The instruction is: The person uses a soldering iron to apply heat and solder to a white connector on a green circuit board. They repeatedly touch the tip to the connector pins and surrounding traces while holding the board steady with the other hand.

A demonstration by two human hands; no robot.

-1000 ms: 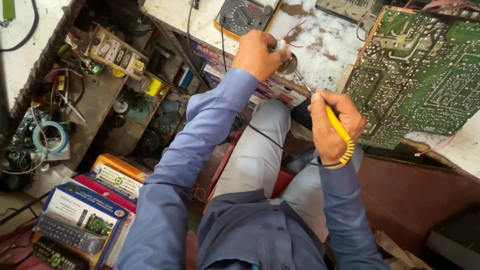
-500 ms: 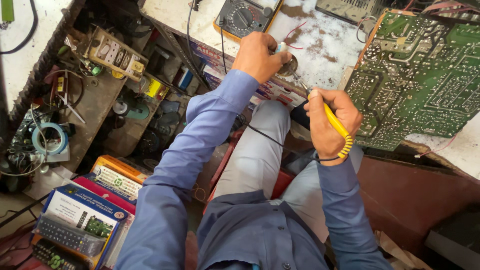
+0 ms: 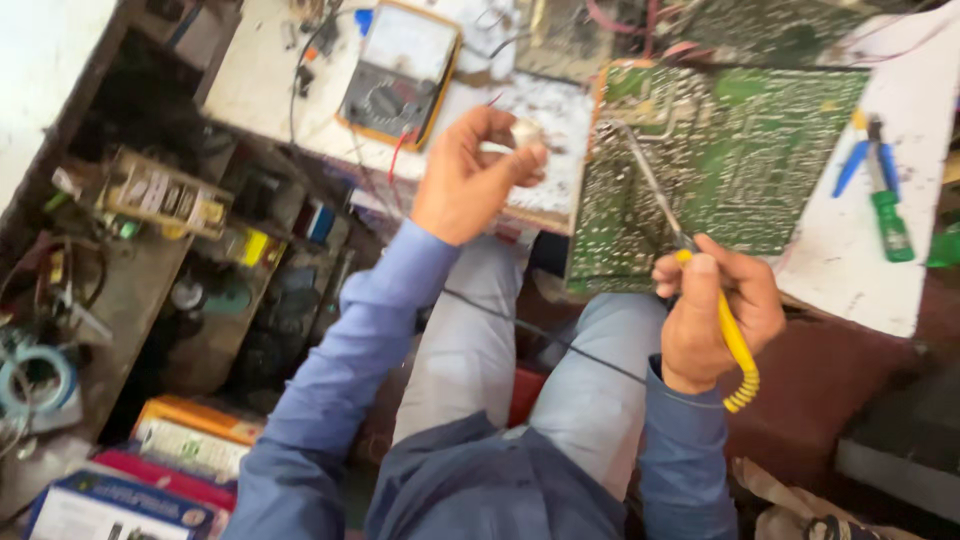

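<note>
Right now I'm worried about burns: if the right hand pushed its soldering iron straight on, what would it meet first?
Probably the green circuit board: the right hand aims the soldering iron at it, though depth is unclear.

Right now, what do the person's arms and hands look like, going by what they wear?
Both arms are in long blue shirt sleeves with buttoned cuffs ending at the wrists. The left hand and right hand are bare: no gloves, and no rings or watch that I can make out.
</note>
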